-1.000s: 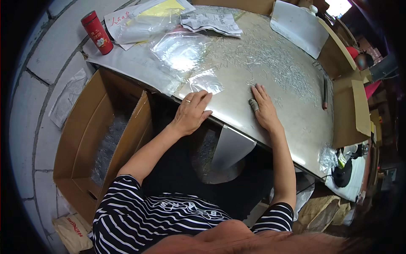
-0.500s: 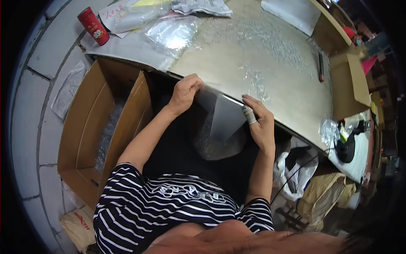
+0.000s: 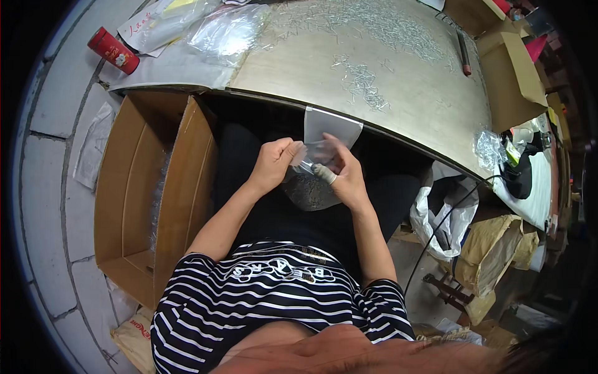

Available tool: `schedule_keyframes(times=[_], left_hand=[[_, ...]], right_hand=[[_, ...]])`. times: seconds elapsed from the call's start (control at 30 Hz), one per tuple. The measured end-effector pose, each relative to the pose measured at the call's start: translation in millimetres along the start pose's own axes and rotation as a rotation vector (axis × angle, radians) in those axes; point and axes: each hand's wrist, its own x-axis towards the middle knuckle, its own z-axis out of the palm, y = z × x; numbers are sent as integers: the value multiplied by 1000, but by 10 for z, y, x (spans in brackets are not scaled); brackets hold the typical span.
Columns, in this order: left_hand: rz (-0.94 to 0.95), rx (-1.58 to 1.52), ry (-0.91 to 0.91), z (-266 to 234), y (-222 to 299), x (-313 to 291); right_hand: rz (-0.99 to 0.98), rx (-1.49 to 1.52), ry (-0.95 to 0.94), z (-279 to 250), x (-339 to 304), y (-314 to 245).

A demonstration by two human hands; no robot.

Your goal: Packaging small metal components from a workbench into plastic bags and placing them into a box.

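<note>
Hold the film with your left hand pinched at its border; this should leave your right hand free to adjust the opposite side. Apply light, even tension: thin film is likely to crease or slip if pulled from one corner. Use the pad of the thumb rather than the wrapped part, as the wrap probably dulls feel. Work directly above the container, so that any stray metal pieces drop into it.

Position: the film lies between your hands, beyond the near edge of the surface, partly in front of the white sheet hanging from that edge. Your left fingers are closed on it. Your right thumb and fingers stand partly spread about its other side; blur hides whether they grip it.
</note>
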Motion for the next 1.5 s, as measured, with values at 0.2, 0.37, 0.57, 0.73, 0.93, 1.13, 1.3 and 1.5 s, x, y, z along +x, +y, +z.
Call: schedule_keyframes(times=[0.2,0.37,0.57,0.73,0.93,1.13,1.3,1.5], left_hand=[[-16,-32,-96,106,-164,-177],[-296,-330,-321,-64,-217,-247],[-67,-229,-246,-134,-21,-34],[-169,-49,-143,63,76,-26],[-332,-279,-359,46,-211,-144],[-267,183,-537,73,-798,-144],[-245,80,-239,95,-561,32],[-178,-427,-114,138,-579,209]], right_hand=[[-143,-53,6,-16,7,-152],[28,-36,112,-113,45,-88],[130,-106,-98,-44,-22,31],[79,-80,-68,-5,-57,149],[259,-27,-194,-121,-300,358],[170,-897,-417,-363,-375,808],[-33,-697,40,-776,104,-133],[-417,-721,201,-903,1458,-384]])
